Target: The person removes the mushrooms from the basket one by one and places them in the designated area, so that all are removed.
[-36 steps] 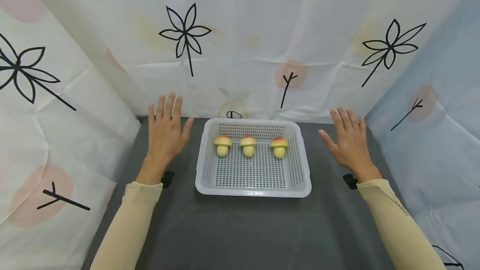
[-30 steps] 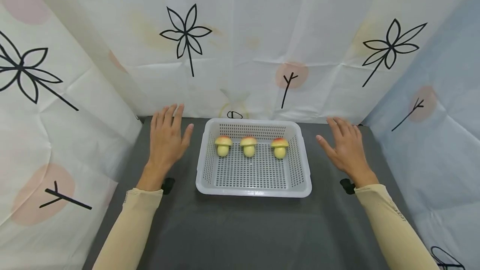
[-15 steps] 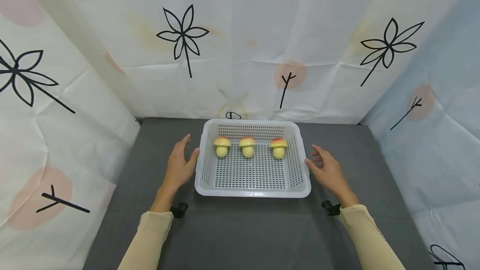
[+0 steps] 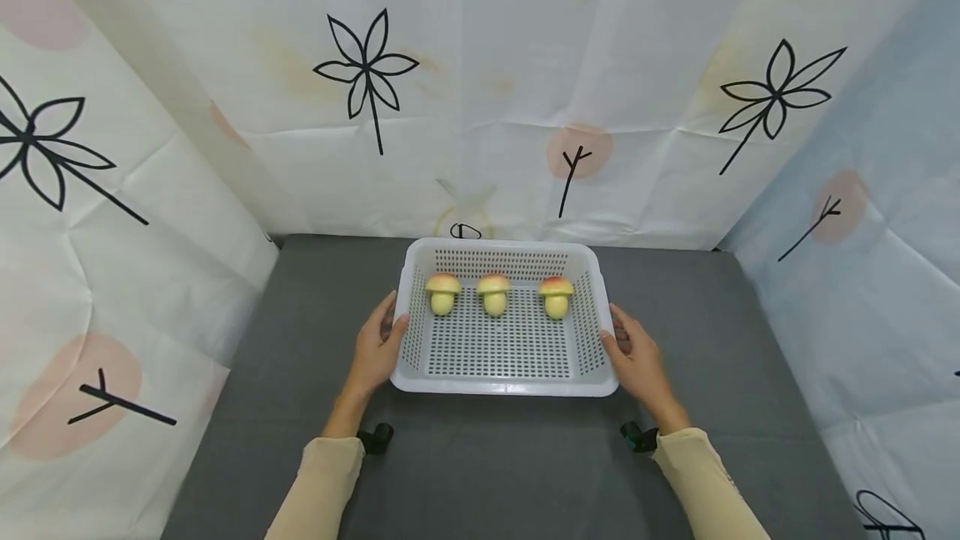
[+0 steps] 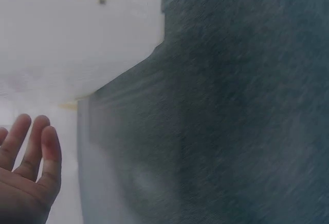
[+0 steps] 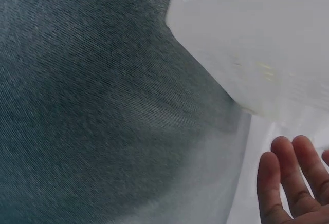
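A white perforated plastic basket (image 4: 498, 384) sits on the dark grey tabletop. Inside it, toward the back, three toy mushrooms (image 4: 493, 297) with yellow stems and red-tinged caps lie in a row. My left hand (image 4: 372, 354) grips the basket's left side, thumb at the rim and fingers against the outer wall. On the opposite side my right hand (image 4: 637, 365) holds the rim the same way. The wrist views show bent fingers (image 5: 32, 149) beside the basket's pale wall (image 6: 257, 44); the thumbs are out of sight there.
White cloth walls (image 4: 480, 107) with black flower drawings enclose the back and both sides of the grey table (image 4: 510, 473). The basket's far edge is close to the back wall. A dark strap mount (image 4: 377, 438) is on each wrist.
Both hands have come down from beyond the basket's sides, moved inward and toward the body, and closed on its left and right rims. The basket and mushrooms have stayed in place.
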{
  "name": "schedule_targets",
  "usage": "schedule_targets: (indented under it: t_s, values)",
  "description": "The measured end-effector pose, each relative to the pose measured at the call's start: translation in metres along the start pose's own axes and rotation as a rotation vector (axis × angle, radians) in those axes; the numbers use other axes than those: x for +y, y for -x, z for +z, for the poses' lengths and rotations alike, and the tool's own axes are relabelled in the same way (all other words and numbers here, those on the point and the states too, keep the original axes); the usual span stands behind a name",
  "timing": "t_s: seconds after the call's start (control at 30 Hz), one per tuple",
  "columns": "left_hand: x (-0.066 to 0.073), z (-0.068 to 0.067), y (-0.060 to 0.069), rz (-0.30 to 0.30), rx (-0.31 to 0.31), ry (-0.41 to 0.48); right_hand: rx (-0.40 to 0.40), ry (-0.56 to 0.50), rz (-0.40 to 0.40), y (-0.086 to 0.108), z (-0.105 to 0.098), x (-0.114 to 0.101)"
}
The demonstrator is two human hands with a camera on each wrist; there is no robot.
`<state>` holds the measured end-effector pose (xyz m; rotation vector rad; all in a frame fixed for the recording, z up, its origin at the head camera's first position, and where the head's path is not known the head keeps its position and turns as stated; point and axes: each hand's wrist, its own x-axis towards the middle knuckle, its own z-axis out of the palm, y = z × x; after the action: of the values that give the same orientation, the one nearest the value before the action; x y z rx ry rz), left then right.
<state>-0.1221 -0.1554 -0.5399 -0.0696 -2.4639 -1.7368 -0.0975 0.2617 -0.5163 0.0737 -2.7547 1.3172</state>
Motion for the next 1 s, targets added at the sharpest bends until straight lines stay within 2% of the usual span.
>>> schedule_targets:
  t_s: [0.1, 0.17, 0.27, 0.4, 0.63, 0.73, 0.83, 1.0]
  values:
    - [-0.002, 0.004, 0.002, 0.010, 0.020, 0.049, 0.036, 0.021, -0.021, 0.002, 0.005, 0.003]
    - [0.001, 0.005, 0.003, 0.026, 0.037, 0.077, 0.055, 0.020, -0.029, 0.003, 0.007, 0.004]
    - [0.013, 0.005, 0.006, 0.062, 0.048, 0.111, 0.070, 0.009, -0.035, 0.004, 0.009, 0.005]
    - [0.028, 0.001, 0.010, 0.073, 0.047, 0.111, 0.082, 0.046, -0.074, 0.003, 0.007, 0.003]
    - [0.035, -0.002, 0.011, 0.047, 0.029, 0.140, 0.146, 0.136, -0.137, -0.013, -0.005, -0.025]
    - [0.036, -0.002, 0.010, 0.036, 0.013, 0.151, 0.137, 0.129, -0.177, -0.021, -0.006, -0.044]
    - [0.033, -0.002, 0.009, 0.018, 0.005, 0.162, 0.093, 0.071, -0.197, -0.031, -0.002, -0.062]
    - [0.010, 0.002, 0.004, -0.020, 0.013, 0.194, 0.030, -0.057, -0.151, -0.051, 0.017, -0.085]
